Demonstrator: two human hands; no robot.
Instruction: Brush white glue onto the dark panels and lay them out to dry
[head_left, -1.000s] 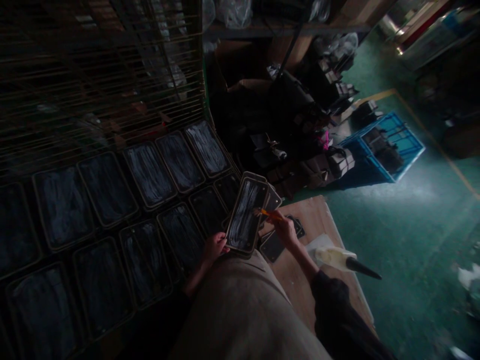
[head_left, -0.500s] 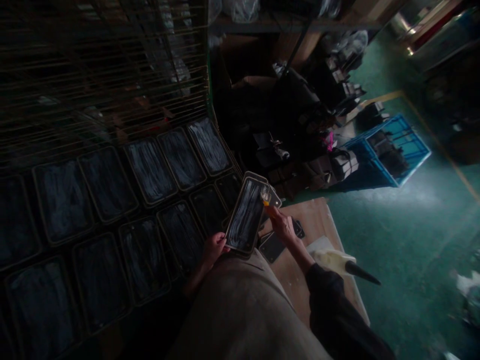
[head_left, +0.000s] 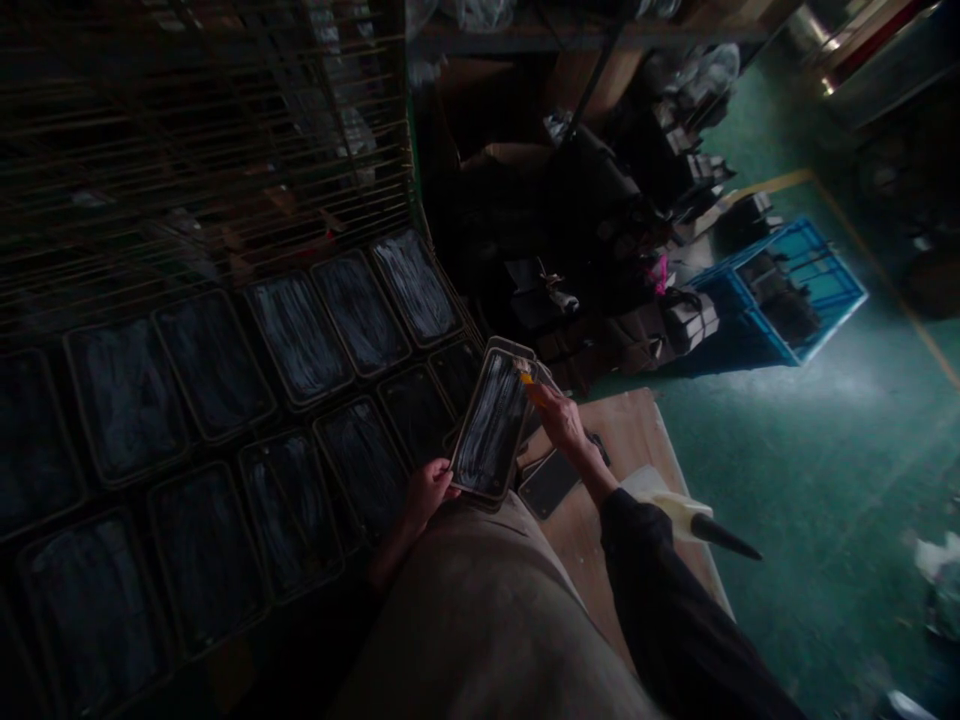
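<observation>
My left hand (head_left: 430, 488) grips the lower left corner of a dark rectangular panel (head_left: 486, 432) with rounded corners and a pale rim. Whitish streaks run along the panel's face. At least one more panel edge shows just behind it. My right hand (head_left: 561, 418) is closed around a small brush (head_left: 526, 379) with an orange-yellow handle. The brush's bristle end is at the upper right part of the panel's face. Under my right forearm, dark flat pieces (head_left: 550, 484) lie on a wooden tabletop (head_left: 626, 410).
Several similar streaked panels (head_left: 296, 340) lie in rows at the left, beside a wire rack (head_left: 337, 120). A whitish bottle (head_left: 667, 508) with a dark pointed tip lies on the wooden top. Beyond are a blue crate (head_left: 795, 350), dark bundles (head_left: 637, 335) and green floor (head_left: 810, 440).
My right hand has shifted slightly left and up, carrying the brush a little further onto the panel's face. My left hand keeps its hold on the panel.
</observation>
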